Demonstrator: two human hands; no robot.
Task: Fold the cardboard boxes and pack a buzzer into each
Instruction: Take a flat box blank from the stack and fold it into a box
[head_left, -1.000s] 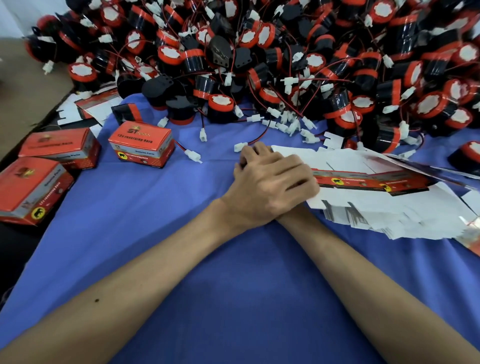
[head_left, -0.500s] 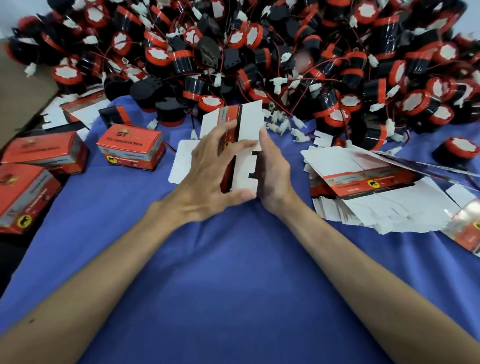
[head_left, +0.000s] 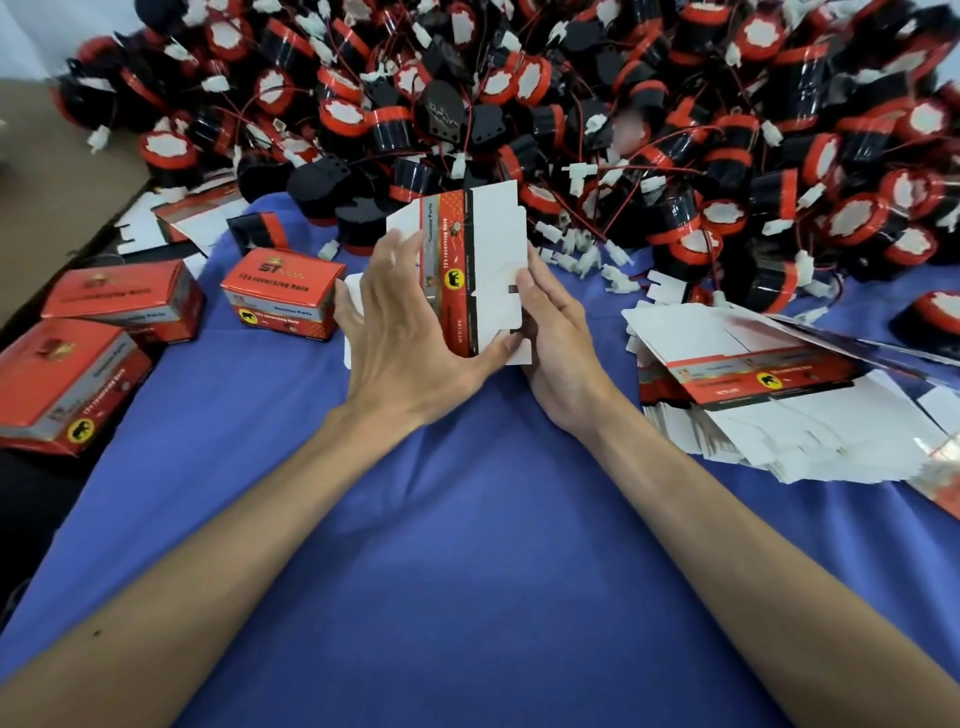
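Blue cloth (head_left: 467, 545) covers the work surface and fills the lower part of the head view, with both bare forearms reaching in across it from the near edge. Along the far side, a big heap of black round buzzers with red bands, white labels, thin red wires and white plugs (head_left: 571, 104) spreads from one side to the other. In front of that heap, at the middle, an unfolded white-and-red cardboard box blank (head_left: 493, 260) is held upright between the two hands, with its printed red strip running top to bottom. The left hand (head_left: 410, 332) lies against the blank's left part with fingers spread and nearly straight, and its thumb stretches along the lower edge towards the other hand. The right hand (head_left: 556, 332) holds the blank's right edge, thumb on the near white face; its fingers are hidden behind the card. To the right, a fanned stack of flat white cardboard blanks with red printed strips (head_left: 779, 415) lies on the cloth. To the left, a closed red printed cardboard box (head_left: 283, 293) stands just beside the left hand. Two more closed red boxes (head_left: 122, 301) sit further left at the cloth's edge, one (head_left: 57, 384) nearer the camera. Behind them, a few loose flattened blanks (head_left: 197, 218) lie beside a brown surface (head_left: 52, 171).
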